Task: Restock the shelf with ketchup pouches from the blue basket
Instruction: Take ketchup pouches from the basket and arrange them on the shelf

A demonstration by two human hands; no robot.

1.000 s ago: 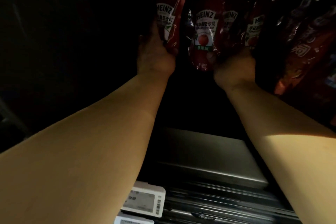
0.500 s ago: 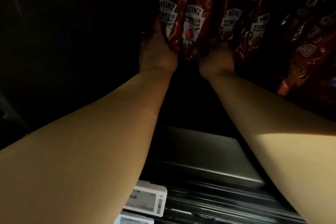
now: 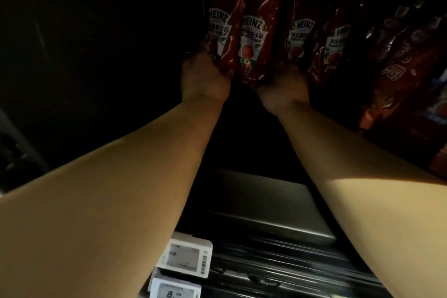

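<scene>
1. The ketchup pouch being placed (image 3: pixel 251 41) stands upright deep in the shelf, its long axis running top to bottom, label facing the camera. It is the second in a row of red pouches. The leftmost pouch (image 3: pixel 217 29) touches it on one side, and two more pouches (image 3: pixel 300 36) stand just beside it on the other.

2. The left hand (image 3: pixel 204 77) is at the bottom of the leftmost pouch. Its grip seems curled round that pouch's lower edge, though the shadow hides the fingers, so this is a judgement.

3. The right hand (image 3: pixel 283 87) sits under the lower right corner of the placed pouch, between it and the next pouch. Whether its grip pinches the foil or only props it, I cannot tell; the fingers are lost in the dark.

4. The relation that matters: the pouch lies straight ahead of and above both hands, between them. The right hand is nearer its base, so it is the one likely to settle or free it.

5. Outward: darker red packs (image 3: pixel 396 60) lean at the far right, the shelf floor (image 3: pixel 261 203) shows bare metal nearer the camera, and two price tags (image 3: pixel 186 255) are clipped to the shelf's front edge. The blue basket is not in view.
</scene>
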